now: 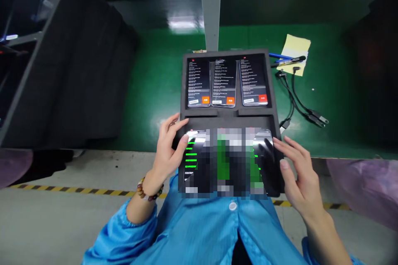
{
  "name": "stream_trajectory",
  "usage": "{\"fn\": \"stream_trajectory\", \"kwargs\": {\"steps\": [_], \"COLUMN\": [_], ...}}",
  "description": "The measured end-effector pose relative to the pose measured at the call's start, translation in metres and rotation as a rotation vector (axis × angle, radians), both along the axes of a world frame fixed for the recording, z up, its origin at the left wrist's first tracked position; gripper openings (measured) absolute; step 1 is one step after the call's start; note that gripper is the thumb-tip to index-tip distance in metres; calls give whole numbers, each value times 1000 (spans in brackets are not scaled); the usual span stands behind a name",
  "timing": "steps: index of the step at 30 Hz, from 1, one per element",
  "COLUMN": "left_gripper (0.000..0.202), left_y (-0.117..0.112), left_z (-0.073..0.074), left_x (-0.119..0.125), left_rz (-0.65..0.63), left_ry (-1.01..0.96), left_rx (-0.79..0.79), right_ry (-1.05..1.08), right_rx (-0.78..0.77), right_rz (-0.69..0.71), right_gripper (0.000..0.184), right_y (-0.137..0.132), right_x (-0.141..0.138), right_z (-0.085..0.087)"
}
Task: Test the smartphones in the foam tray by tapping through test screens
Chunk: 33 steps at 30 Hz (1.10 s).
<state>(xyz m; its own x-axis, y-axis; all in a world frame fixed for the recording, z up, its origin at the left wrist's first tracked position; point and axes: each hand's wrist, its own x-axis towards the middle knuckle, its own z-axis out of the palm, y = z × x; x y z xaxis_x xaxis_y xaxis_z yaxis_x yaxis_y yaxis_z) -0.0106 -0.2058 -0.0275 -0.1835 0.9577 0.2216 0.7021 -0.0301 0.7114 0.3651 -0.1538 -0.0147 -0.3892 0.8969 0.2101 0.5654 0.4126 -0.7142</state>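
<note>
I have the bare left hand (166, 149) and bare right hand (301, 179) loosely open beside the black foam tray (228, 123), centre frame, upper three black glass smartphones (224, 78) seated, what remains unclear.

Three phones (224, 83) in the tray's (228, 122) far half (cables (315, 121) to its right)

Grn benchtop (161, 87), blk tray (228, 123) overhanging edge, yel. paper (297, 45) w/ pens (289, 61), blk cables (312, 119), blk stack (83, 66) L
</note>
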Motion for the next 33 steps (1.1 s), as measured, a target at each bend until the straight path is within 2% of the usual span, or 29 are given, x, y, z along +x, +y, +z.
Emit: {"fn": "stream_trajectory", "kwargs": {"steps": [5, 11, 15, 24, 29, 33], "left_gripper": [34, 27, 26, 25, 26, 29], "left_y": [-11, -30, -41, -44, -41, -37], "left_z": [5, 7, 9, 10, 10, 12], "left_x": [-5, 0, 3, 5, 3, 4], "left_rz": [-186, -311, -356, -350, -259, -240], "left_ry": [62, 177, 150, 123, 144, 165], "left_rx": [141, 145, 162, 167, 199, 189], "right_ry": [0, -93, -100, -85, -96, -191], "right_rx": [24, 21, 60, 59, 83, 127], "right_rz": [55, 172, 257, 243, 175, 342], "right_gripper": [46, 45, 44, 44, 43, 46], "right_y": [-5, -9, -13, -17, -11, -6], "right_x": [5, 15, 24, 24, 13, -14], "right_z": [0, -5, -4, -6, 2, 15]}}
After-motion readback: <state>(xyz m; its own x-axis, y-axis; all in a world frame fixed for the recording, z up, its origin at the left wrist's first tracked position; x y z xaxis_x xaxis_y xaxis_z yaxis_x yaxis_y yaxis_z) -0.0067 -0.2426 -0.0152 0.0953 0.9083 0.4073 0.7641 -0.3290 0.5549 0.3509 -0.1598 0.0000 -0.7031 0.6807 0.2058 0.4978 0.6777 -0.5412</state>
